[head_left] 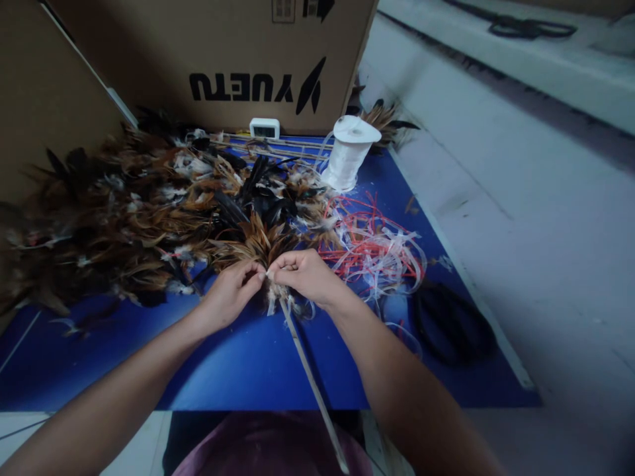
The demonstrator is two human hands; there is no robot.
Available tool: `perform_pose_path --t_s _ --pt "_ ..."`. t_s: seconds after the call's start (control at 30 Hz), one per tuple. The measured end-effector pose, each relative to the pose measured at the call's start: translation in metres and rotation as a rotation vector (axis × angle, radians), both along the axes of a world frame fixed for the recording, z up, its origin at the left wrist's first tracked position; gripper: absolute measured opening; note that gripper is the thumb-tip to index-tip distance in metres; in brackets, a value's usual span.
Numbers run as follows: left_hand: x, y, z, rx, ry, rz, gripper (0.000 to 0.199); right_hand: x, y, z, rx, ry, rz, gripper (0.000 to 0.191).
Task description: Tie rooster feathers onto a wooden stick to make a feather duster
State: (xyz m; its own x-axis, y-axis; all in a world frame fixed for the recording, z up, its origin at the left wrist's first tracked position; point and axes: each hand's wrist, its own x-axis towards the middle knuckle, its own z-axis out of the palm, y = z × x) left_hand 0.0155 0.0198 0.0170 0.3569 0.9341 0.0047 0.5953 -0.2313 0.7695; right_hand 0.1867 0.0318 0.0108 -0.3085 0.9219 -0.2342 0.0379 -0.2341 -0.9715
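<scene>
A feather duster (265,241) lies before me, brown and black feathers fanning from the end of a thin wooden stick (310,373). The stick slants down toward my lap. At the feathers' base, my left hand (231,291) pinches with thumb and forefinger. My right hand (305,274) is closed in a pinch from the other side, its fingertips almost meeting the left ones. A small bit of white ribbon (268,275) shows between them; most of it is hidden by the fingers. Pale fluff and short ribbon ends surround the stick just below.
A large heap of feathers (124,225) covers the blue table's (223,377) left side. A white ribbon spool (347,158) stands behind red and clear strips (377,254). Black looped handles (454,324) lie at right. Cardboard boxes (163,59), thin sticks and a small white digital display (264,128) are behind.
</scene>
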Motion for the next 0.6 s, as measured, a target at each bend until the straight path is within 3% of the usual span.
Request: perform_pose_path --t_s 0.27,0.6 --pt "-0.0006 -0.0002 -0.0016 -0.261 -0.226 0.055 0.019 -0.0012 -0.0003 -0.0042 0.051 -0.028 -0.037 0.013" --pt "-0.0008 0.0006 -0.0026 -0.191 -0.158 0.041 0.019 -0.0049 -0.0007 0.0011 -0.043 0.019 -0.038 0.008"
